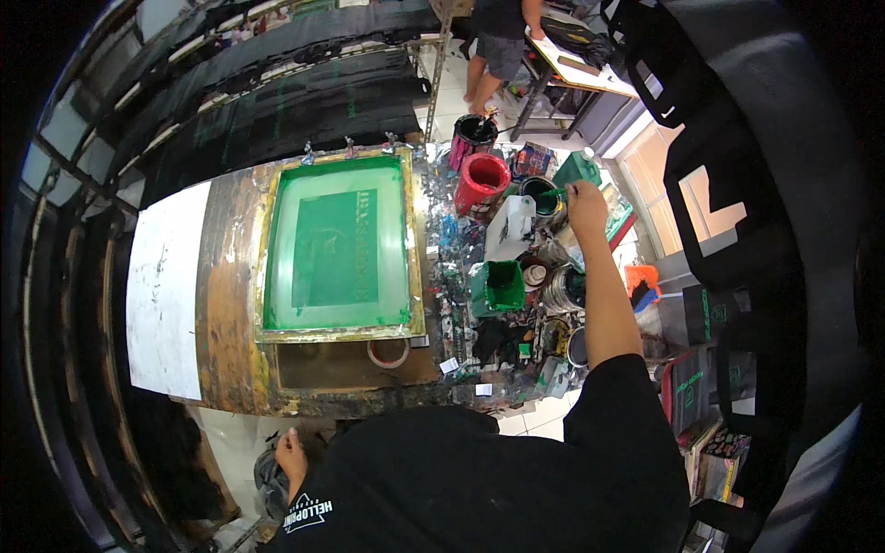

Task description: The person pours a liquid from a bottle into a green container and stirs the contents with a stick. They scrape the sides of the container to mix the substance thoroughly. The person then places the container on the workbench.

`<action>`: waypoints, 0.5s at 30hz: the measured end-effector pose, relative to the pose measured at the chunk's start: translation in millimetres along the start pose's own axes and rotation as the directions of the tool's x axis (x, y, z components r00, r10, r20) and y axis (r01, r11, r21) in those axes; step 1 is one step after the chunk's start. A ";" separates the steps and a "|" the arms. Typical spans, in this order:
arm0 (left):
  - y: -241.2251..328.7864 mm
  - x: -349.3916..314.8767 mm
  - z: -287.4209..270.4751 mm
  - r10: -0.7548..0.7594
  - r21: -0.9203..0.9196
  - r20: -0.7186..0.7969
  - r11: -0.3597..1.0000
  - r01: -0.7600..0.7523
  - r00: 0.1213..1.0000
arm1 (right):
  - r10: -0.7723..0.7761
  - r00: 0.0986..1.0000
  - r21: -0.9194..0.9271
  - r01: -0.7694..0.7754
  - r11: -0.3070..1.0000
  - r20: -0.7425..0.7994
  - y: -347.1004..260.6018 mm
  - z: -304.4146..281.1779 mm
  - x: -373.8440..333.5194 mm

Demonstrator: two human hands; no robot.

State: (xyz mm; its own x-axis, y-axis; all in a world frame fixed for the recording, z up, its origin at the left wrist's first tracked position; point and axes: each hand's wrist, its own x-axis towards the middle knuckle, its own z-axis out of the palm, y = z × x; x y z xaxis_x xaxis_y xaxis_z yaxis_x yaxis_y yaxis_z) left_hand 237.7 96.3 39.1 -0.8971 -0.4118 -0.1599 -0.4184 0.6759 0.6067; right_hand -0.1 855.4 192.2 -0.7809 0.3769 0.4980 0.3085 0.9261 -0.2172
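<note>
My right hand (583, 205) reaches over the paint cans at the table's right side. Its fingers are closed on the end of a short green-coated stick (553, 194), held over an open can with a dark inside (544, 208). How far the stick dips into the can is hard to tell. Below the table's front edge hangs my left hand (291, 456), fingers loosely apart and holding nothing visible. On the table lies a screen-printing frame (416, 276) with a yellowish wooden border, its mesh (336, 249) smeared with green ink.
Crowding the right side are a red tub (482, 181), a white jug (510, 228) and a green square container (503, 286). A roll of tape (388, 352) lies before the frame; white sheet (166, 290) at left. Another person (498, 55) stands by a far table. Racks hold black sheets (304, 101).
</note>
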 end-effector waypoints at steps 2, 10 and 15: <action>-10.3 1.2 -0.4 -0.004 0.027 0.005 1.000 0.004 1.000 | 0.072 0.997 -0.057 -0.073 0.996 -0.023 -11.2 -23.2 -3.2; -48.4 50.4 6.6 -0.012 0.109 0.052 0.994 0.006 0.999 | 0.364 0.915 -0.093 -0.383 0.919 -0.174 -9.5 -40.6 -38.7; -34.4 79.4 4.5 0.109 0.046 0.054 0.993 -0.111 0.993 | 0.566 0.792 -0.040 -0.588 0.808 -0.230 -29.8 -37.8 -60.8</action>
State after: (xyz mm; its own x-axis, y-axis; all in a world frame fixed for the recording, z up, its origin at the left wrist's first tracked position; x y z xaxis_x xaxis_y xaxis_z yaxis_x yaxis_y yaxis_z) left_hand 180.2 43.1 2.1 -0.9436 -0.3026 -0.1346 -0.3223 0.7449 0.5842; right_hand 58.8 805.5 200.1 -0.3192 0.8261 0.4645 0.7302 0.5268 -0.4351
